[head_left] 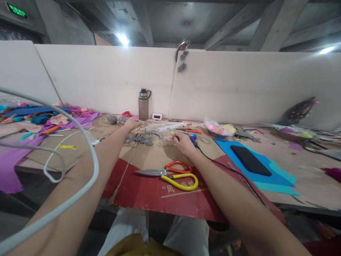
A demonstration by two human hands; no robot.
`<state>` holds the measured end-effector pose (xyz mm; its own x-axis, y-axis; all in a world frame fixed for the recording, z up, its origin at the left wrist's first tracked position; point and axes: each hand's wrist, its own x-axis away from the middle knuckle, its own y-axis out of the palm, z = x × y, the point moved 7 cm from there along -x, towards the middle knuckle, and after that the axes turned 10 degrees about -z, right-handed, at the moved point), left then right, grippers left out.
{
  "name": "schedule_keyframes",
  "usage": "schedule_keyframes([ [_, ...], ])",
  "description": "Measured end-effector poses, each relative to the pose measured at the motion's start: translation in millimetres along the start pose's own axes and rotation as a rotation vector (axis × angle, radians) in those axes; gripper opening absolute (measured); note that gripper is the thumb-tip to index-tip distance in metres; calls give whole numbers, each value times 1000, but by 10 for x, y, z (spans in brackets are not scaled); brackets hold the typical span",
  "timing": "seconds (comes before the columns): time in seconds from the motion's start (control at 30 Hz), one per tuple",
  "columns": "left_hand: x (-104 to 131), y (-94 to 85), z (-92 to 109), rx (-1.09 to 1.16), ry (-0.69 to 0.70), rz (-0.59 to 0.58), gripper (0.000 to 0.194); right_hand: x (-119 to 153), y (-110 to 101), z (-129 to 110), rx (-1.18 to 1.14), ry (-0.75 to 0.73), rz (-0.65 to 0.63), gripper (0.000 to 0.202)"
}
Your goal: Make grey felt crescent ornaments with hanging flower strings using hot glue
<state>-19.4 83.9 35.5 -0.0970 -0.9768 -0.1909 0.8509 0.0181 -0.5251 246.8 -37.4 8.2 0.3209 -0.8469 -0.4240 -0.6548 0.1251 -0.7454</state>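
My left hand (132, 123) is stretched forward over the far part of the cardboard, in front of a grey water bottle (143, 106). Its fingers look pressed together, and anything between them is too small to make out. Near it lie grey cut-out pieces (140, 139) and a grey crescent (156, 134). My right hand (183, 143) rests on the cardboard with its fingers curled in; what they may hold is hidden. Just beside that hand is a blue glue gun (193, 139) with a black cord. Scissors with one red and one yellow handle (183, 181) lie nearer me.
A white cable (93, 160) loops across the left foreground. Coloured scraps (53, 117) are heaped at left. On the right are a bowl of small pieces (217, 131) and a black phone (250, 160) on blue sheets (282, 181). A white partition (106, 78) stands behind.
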Motion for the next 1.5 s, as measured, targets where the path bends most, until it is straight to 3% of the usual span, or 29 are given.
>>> schedule_keyframes([
  [0.13,92,69,102,104,11,7,16,-14,-24,25,36,27,8,19],
  [0.3,260,66,-120,184,97,200,22,-31,-29,44,207,78,13,20],
  [0.43,309,23,-260,192,104,258,24,-42,-26,23,293,79,-6,19],
  [0.73,460,176,109,-36,144,175,41,-26,-41,-20,222,40,33,25],
  [0.83,484,181,143,-61,156,163,43,-20,-15,-20,146,22,30,31],
  [1.0,489,169,172,-54,169,150,38,-17,-15,-34,-25,10,102,19],
  [1.17,605,405,427,106,256,-17,27,-70,99,3,-238,27,101,10],
  [1.37,859,956,760,293,337,-375,28,-82,204,14,-505,65,100,22],
  [1.5,916,1018,801,305,336,-379,24,-64,203,-51,-562,84,67,26],
])
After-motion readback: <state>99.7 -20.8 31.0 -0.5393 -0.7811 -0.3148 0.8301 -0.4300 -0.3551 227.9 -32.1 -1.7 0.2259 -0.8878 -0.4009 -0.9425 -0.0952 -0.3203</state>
